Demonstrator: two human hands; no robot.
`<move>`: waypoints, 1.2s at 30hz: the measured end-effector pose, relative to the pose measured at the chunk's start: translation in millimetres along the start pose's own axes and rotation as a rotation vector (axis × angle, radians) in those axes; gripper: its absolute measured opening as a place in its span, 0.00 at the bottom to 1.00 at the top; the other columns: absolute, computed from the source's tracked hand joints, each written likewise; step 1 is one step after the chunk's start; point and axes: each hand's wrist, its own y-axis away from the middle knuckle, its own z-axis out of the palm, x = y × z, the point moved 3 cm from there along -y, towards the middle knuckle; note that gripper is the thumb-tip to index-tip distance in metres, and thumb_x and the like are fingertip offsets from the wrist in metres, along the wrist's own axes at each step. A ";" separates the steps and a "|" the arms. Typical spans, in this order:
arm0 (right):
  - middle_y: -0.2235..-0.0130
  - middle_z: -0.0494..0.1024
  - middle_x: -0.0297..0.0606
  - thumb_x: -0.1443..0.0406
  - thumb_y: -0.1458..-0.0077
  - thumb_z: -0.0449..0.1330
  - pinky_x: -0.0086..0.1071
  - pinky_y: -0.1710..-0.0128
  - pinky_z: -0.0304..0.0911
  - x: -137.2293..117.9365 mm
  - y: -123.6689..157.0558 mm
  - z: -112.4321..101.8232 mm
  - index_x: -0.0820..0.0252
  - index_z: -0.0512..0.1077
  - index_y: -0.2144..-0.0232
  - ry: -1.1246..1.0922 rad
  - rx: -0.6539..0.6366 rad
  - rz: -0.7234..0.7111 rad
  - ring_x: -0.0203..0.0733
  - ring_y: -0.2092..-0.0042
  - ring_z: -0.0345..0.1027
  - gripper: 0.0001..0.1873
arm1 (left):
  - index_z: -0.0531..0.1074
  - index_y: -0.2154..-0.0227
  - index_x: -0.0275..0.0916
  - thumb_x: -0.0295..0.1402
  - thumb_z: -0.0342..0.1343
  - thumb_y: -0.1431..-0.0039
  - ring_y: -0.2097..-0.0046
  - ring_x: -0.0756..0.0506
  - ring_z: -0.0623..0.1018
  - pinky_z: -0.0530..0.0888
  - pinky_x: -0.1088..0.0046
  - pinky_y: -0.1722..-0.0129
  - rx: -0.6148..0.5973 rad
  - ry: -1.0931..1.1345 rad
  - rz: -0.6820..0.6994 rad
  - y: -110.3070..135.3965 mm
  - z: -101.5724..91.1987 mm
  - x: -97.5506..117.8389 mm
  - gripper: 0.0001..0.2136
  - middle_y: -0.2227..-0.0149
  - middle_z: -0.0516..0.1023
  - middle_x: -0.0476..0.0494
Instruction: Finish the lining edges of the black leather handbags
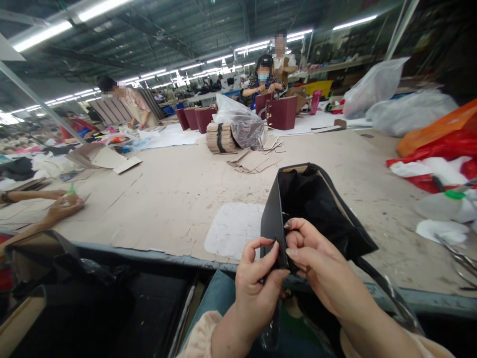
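Note:
A black handbag [271, 211] with an open top and black lining lies tilted at the table's front edge. My left hand [257, 281] pinches the near edge of its side panel between thumb and fingers. Close beside it, my right hand [318, 258] has its fingers closed on the same edge, partly inside the opening. Whether a small part sits between the fingertips is hidden. A dark strap [391, 293] hangs from the bag's right side, below my right forearm. Under the bag's left side is a white sheet [229, 228] on the table.
Scissors [464, 261] and a green-collared bottle [441, 203] lie at right. Banded cardboard pieces [219, 139] and maroon bags [281, 113] stand farther back. A co-worker's hands [63, 206] are at left, above black bags [67, 313]. Other people work behind.

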 end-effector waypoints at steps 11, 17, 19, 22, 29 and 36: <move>0.73 0.56 0.26 0.70 0.51 0.57 0.24 0.76 0.53 -4.3 3.0 -0.6 0.52 0.60 0.59 0.131 -0.050 -0.041 0.31 0.73 0.49 0.16 | 0.74 0.53 0.44 0.29 0.55 0.42 0.75 0.57 0.71 0.75 0.79 0.79 -0.028 0.106 -0.108 2.1 2.6 -1.1 0.14 0.50 0.65 0.40; 0.71 0.56 0.26 0.70 0.54 0.57 0.26 0.77 0.55 -3.0 4.6 -0.7 0.50 0.60 0.57 -0.012 -0.114 -0.009 0.31 0.74 0.52 0.21 | 0.74 0.52 0.43 0.29 0.54 0.42 0.77 0.59 0.70 0.73 0.81 0.82 -0.037 0.144 -0.109 1.7 3.3 -1.2 0.14 0.50 0.64 0.39; 0.71 0.57 0.26 0.69 0.53 0.56 0.25 0.78 0.54 -2.5 3.1 -0.1 0.49 0.59 0.56 -0.058 -0.095 0.011 0.31 0.75 0.51 0.21 | 0.74 0.52 0.42 0.28 0.55 0.42 0.70 0.54 0.74 0.76 0.79 0.77 -0.020 0.087 -0.069 0.6 1.7 -1.5 0.15 0.50 0.65 0.38; 0.73 0.57 0.26 0.68 0.50 0.56 0.23 0.78 0.51 -2.8 0.6 -0.3 0.51 0.60 0.55 -0.011 -0.018 -0.004 0.30 0.75 0.49 0.18 | 0.74 0.52 0.42 0.26 0.56 0.44 0.59 0.46 0.75 0.79 0.72 0.65 0.011 0.003 -0.009 -1.1 -0.4 -0.9 0.16 0.51 0.67 0.38; 0.73 0.57 0.25 0.67 0.50 0.58 0.23 0.78 0.51 -5.2 2.3 1.8 0.51 0.58 0.56 0.047 -0.007 0.003 0.30 0.75 0.50 0.19 | 0.75 0.53 0.42 0.26 0.56 0.43 0.57 0.45 0.74 0.78 0.71 0.65 -0.011 0.014 -0.006 -1.2 0.6 1.0 0.15 0.52 0.68 0.39; 0.72 0.56 0.25 0.70 0.56 0.60 0.24 0.76 0.52 -6.8 4.8 0.3 0.51 0.57 0.55 0.098 -0.058 0.009 0.31 0.74 0.49 0.26 | 0.74 0.52 0.42 0.27 0.55 0.43 0.71 0.54 0.73 0.76 0.78 0.77 -0.021 0.071 -0.062 2.5 1.9 -1.3 0.15 0.50 0.66 0.38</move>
